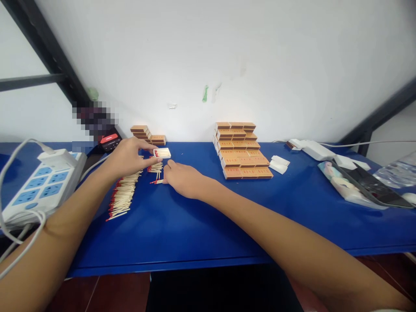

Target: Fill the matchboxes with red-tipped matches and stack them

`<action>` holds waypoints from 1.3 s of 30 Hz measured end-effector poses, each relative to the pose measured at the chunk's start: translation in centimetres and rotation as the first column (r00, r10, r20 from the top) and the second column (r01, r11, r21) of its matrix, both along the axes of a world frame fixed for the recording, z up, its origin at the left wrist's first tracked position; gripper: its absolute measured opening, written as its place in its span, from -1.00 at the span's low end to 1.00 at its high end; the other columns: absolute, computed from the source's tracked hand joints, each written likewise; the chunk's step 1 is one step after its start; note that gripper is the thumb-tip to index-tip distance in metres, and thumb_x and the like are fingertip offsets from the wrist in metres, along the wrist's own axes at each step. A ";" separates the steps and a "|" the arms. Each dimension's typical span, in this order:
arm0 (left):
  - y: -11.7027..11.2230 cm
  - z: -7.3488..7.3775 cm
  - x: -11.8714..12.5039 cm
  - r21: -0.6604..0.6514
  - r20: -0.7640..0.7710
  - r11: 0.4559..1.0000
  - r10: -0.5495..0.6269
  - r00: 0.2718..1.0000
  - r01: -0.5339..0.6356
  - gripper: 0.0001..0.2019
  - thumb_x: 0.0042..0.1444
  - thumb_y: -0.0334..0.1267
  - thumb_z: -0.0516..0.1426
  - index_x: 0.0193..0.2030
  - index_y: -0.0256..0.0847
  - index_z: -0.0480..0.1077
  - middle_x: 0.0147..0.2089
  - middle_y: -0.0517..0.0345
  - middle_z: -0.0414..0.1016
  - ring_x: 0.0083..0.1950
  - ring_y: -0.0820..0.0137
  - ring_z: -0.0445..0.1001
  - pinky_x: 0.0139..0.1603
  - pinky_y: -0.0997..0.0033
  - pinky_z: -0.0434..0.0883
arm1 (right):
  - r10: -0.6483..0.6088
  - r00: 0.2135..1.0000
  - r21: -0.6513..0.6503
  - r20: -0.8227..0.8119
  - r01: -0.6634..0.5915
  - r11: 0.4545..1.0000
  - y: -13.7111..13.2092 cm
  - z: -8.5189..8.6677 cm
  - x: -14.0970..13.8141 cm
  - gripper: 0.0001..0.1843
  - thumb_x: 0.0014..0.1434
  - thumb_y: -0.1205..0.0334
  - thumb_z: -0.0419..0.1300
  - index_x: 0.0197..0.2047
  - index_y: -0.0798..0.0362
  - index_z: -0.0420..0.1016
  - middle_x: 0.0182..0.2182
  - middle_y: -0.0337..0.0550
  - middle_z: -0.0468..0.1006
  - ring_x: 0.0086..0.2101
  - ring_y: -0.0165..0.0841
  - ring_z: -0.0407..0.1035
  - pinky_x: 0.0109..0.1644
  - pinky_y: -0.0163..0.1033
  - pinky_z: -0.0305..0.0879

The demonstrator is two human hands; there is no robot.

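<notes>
My left hand [129,156] pinches an open matchbox tray [162,152] holding red-tipped matches, far on the blue table [201,221]. My right hand [182,178] rests on the table just right of it, fingers curled on a few loose matches [156,170]. A long heap of matches [122,196] lies beneath my left wrist.
A large stack of orange matchboxes [241,151] stands at the centre right, with a smaller stack [147,134] against the wall. White box sleeves [278,164] lie beside the large stack. A power strip [42,184] sits far left; a phone on a pouch [364,184] lies far right.
</notes>
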State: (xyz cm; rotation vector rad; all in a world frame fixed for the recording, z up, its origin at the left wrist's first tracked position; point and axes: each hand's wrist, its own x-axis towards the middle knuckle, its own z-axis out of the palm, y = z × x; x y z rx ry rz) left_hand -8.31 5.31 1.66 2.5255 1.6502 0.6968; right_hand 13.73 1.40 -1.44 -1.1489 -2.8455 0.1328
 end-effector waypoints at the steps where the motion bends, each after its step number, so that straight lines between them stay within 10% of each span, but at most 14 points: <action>1: 0.0 0.0 0.0 -0.001 -0.004 1.000 0.000 1.000 0.000 -0.45 0.14 0.27 0.28 0.02 -0.11 0.76 0.06 -0.03 0.79 0.09 0.01 0.67 0.05 0.15 0.50 | 0.001 1.000 -0.001 0.009 -0.001 1.000 0.0 0.1 0.1 -0.75 0.55 0.38 0.07 0.16 0.26 0.50 0.09 0.24 0.56 -0.03 -0.10 0.56 0.09 -0.02 0.54; 9: -0.3 0.4 0.5 -0.049 -0.012 0.997 -0.064 0.998 0.063 -0.47 0.11 0.26 0.31 -0.02 -0.10 0.77 0.00 -0.02 0.79 0.01 0.05 0.68 0.04 0.18 0.52 | -0.132 0.981 -0.022 -0.143 0.130 0.991 1.2 2.7 3.1 -0.74 0.61 0.31 0.03 0.12 0.25 0.49 0.13 0.19 0.52 -0.11 -0.20 0.52 0.07 -0.09 0.44; 39: -1.4 1.2 1.6 -0.204 0.210 0.965 -0.121 0.970 0.164 -0.53 0.04 0.22 0.42 -0.03 -0.02 0.77 -0.04 0.08 0.79 -0.07 0.16 0.67 -0.01 0.24 0.55 | -0.118 0.848 0.025 -0.517 0.153 0.988 3.6 2.1 4.6 -0.81 0.52 0.17 0.25 -0.14 0.08 0.51 -0.11 -0.08 0.56 -0.17 -0.31 0.39 -0.04 -0.21 0.22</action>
